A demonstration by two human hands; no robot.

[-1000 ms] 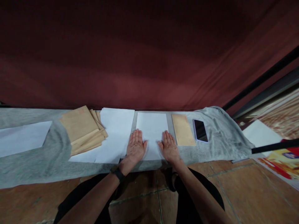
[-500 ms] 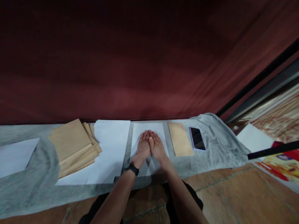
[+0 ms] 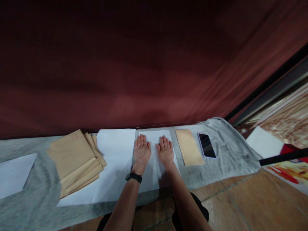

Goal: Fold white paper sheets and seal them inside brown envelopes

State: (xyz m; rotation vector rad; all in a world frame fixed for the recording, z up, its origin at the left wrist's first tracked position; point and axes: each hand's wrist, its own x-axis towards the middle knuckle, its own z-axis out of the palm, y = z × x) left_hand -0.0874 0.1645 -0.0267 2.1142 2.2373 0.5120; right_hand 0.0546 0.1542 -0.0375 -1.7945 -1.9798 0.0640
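A white sheet of paper (image 3: 154, 136) lies flat on the grey cloth in front of me. My left hand (image 3: 142, 150) rests palm down at its left edge, fingers stretched out. Over the sheet's right side lies my right hand (image 3: 165, 151), also flat with the fingers straight. Neither hand holds anything, and a gap of bare paper separates them. To the left is a stack of white paper (image 3: 117, 154), partly under a pile of brown envelopes (image 3: 74, 155). A single brown envelope (image 3: 189, 147) lies to the right of the sheet.
A phone (image 3: 207, 145) with a pale purple edge lies right of the single envelope. Another white sheet (image 3: 15, 173) is at the far left. The grey cloth (image 3: 231, 152) covers the long surface, with a dark red drape (image 3: 134, 83) behind it. Black bars cross the right side.
My hands were together, overlapping at the middle of the sheet. They have moved apart, the left one to the left and the right one to the right. The view has shifted slightly.
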